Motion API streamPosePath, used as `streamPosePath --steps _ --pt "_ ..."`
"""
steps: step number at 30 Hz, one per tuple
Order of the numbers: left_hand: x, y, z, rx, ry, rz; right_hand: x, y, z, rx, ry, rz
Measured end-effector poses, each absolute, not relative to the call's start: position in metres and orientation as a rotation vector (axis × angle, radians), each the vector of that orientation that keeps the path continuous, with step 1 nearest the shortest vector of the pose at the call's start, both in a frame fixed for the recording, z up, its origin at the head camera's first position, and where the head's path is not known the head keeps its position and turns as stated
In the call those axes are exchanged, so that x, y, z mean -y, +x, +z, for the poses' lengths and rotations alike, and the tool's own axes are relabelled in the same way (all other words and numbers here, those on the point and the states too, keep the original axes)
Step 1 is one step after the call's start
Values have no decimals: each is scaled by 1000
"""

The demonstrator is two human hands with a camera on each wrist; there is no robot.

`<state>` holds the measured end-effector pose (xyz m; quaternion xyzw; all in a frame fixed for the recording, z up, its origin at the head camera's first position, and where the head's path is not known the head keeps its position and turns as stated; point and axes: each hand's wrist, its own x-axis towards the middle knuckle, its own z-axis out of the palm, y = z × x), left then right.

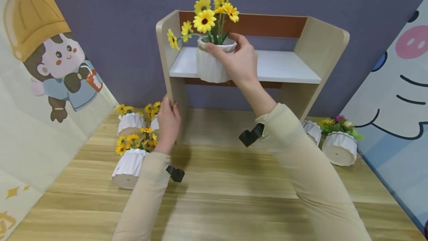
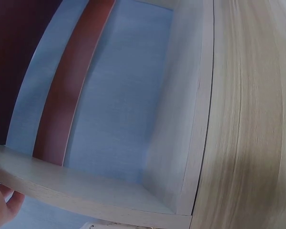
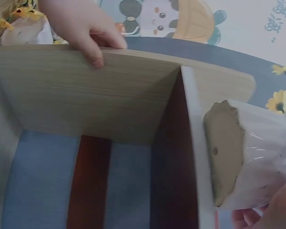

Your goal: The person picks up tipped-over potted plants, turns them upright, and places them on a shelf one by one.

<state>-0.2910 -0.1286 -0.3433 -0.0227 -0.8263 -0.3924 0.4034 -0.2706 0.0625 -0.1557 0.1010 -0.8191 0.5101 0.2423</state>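
My right hand point(image 1: 243, 60) grips a white ruffled flowerpot point(image 1: 214, 64) by its rim, thumb on the near side. Yellow daisy-like flowers point(image 1: 204, 21) rise out of it, some leaning left. The pot is at the front edge of the white shelf board point(image 1: 289, 66) of a small wooden desk shelf, towards its left end. In the right wrist view the pot's pale underside point(image 3: 224, 152), with a small hole, shows beside the board's edge. Lower down, my left hand point(image 1: 168, 124) holds the front edge of the shelf's left side panel point(image 3: 86, 90).
Several white pots of yellow flowers, one in front point(image 1: 128, 168), stand left of the shelf on the wooden table point(image 1: 214, 200). On the right are a pot with mixed flowers point(image 1: 339, 148) and another white pot point(image 1: 311, 131). A dark wall point(image 1: 127, 36) rises behind.
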Motion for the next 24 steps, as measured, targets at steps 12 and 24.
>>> streamPosePath --steps 12,24 --pt "128 -292 -344 2076 -48 -1008 -46 -294 -157 2255 252 1377" --pt "128 -292 -344 2077 -49 -1012 -35 -316 -155 2269 202 1383"
